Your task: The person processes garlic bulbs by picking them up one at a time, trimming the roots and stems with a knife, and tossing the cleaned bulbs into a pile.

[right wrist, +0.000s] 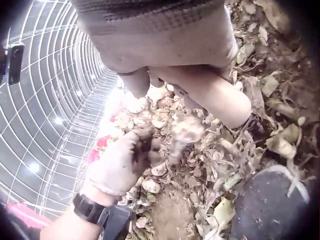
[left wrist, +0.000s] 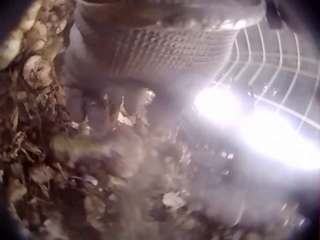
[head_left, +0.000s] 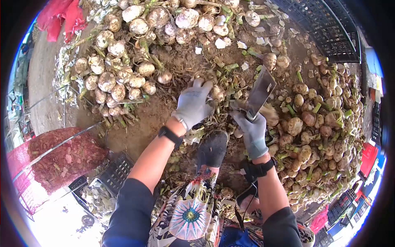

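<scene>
Farm-produce work area: soil-caked bulbs (head_left: 108, 81) heaped on dirt floor (head_left: 138, 131), black plastic crates (head_left: 329, 33), red mesh sack (head_left: 68, 154)

- Head view: no readable words, numbers, brands or signs, including on the cleaver blade (head_left: 261, 91) and the black crate (head_left: 329, 31).
- Left wrist view: blurred, with glare; no lettering legible.
- Right wrist view: no legible text, including on the black wristband (right wrist: 88, 209).

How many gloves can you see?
2. One grey glove is on the left hand; a second grey glove is on the right hand, which holds the cleaver. Any others hidden from view, I can't count.
</scene>
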Tool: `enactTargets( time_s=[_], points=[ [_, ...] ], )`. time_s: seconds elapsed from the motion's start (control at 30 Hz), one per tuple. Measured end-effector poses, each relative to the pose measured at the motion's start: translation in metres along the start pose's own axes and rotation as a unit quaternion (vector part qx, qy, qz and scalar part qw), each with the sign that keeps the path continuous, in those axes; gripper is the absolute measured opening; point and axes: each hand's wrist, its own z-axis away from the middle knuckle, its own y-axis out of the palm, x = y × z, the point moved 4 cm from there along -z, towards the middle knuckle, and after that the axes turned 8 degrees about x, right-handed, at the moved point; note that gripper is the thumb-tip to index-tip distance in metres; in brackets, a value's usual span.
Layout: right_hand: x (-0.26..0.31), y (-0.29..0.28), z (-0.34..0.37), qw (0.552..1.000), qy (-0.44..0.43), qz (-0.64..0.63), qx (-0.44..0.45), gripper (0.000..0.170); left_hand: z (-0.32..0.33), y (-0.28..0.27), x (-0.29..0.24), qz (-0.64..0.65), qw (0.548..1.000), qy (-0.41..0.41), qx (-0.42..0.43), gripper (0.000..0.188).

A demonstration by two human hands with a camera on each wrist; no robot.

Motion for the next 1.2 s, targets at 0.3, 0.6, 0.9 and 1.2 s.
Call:
enactTargets(
  time_s=[0.3, 0.6, 0.9, 1.2],
  points=[
    [-0.013, -0.020, 0.008, 0.997, 0.056, -0.028, -0.037, 0.029, -0.009, 0.010, -0.003, 0.285, 0.949, -0.038, 0.133, 0.060],
    [0.038, 0.013, 0.016, 0.995, 0.058, -0.010, 0.077, 0.040, 0.054, 0.006, -0.031, 0.561, 0.820, -0.034, 0.109, 0.063],
    [0.066, 0.024, 0.050, 0.781, -0.164, 0.595, 0.101, 0.043, 0.084, 0.032, -0.014, 0.703, 0.709, 0.024, 0.045, 0.091],
    [0.073, 0.036, 0.052, 0.803, -0.137, 0.569, 0.107, 0.030, 0.093, 0.027, -0.006, 0.674, 0.732, -0.100, -0.003, 0.066]
  ],
)
